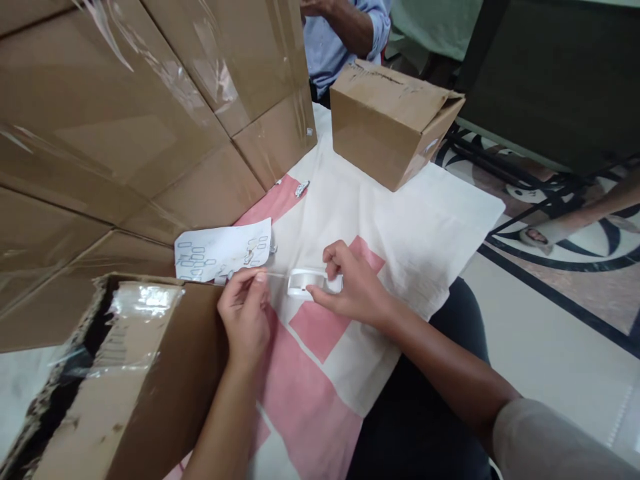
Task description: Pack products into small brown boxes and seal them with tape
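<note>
A small white oblong plastic piece (299,283) lies on the cloth-covered table in front of me; what kind of thing it is I cannot make out. My right hand (353,283) grips its right end between thumb and curled fingers. From its left end a thin pale strand (277,274) runs to my left hand (247,307). Thumb and forefinger of that hand are pinched on the strand. Just beyond my left hand lies a white sheet (225,248) with small printed outlines, some little bits on and beside it.
Taped cartons (125,120) are stacked at the left. An open carton (165,373) stands beside my left forearm. Another carton (375,127) sits at the table's far end, with a person (345,33) behind it. A small crumpled scrap (302,189) lies on the tablecloth (345,200).
</note>
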Available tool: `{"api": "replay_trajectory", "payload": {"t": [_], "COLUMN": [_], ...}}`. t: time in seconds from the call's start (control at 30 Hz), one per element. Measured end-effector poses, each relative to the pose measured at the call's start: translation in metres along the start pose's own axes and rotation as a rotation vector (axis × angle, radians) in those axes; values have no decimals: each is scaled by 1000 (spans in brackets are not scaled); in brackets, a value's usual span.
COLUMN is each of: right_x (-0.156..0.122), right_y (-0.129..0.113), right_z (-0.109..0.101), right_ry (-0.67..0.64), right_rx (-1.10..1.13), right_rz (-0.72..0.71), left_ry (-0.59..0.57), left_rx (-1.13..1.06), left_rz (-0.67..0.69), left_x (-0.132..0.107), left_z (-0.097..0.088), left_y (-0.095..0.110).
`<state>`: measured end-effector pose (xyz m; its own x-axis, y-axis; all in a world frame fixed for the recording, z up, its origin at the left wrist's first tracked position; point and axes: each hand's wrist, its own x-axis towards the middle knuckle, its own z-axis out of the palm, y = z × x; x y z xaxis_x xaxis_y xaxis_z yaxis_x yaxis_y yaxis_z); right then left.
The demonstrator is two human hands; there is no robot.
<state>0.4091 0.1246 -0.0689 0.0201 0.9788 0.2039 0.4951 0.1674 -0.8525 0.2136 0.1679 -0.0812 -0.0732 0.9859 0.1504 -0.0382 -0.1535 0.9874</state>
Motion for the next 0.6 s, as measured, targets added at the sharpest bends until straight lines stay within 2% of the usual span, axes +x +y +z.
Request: {"api": "replay_trajectory", "payload": {"t": [0.1, 0.3, 0.37, 0.6], "right_x": [0, 0, -1, -1], "right_y": [1, 0, -1, -1], "right_z": [1, 6, 8, 13], "right_ry": [-29, 5, -4, 21], "right_rx": [-20, -81, -91, -128], "right_rz": [-12, -144, -171, -146], "left_ry": [55, -82, -93, 35], "left_rx": [-220, -185, -161, -220], "left_rz": [-45, -51, -45, -138], "left_x": [6, 4, 3, 6], "left_z": [-1, 3, 4, 4], "left_y": [-2, 6, 8, 18]}}
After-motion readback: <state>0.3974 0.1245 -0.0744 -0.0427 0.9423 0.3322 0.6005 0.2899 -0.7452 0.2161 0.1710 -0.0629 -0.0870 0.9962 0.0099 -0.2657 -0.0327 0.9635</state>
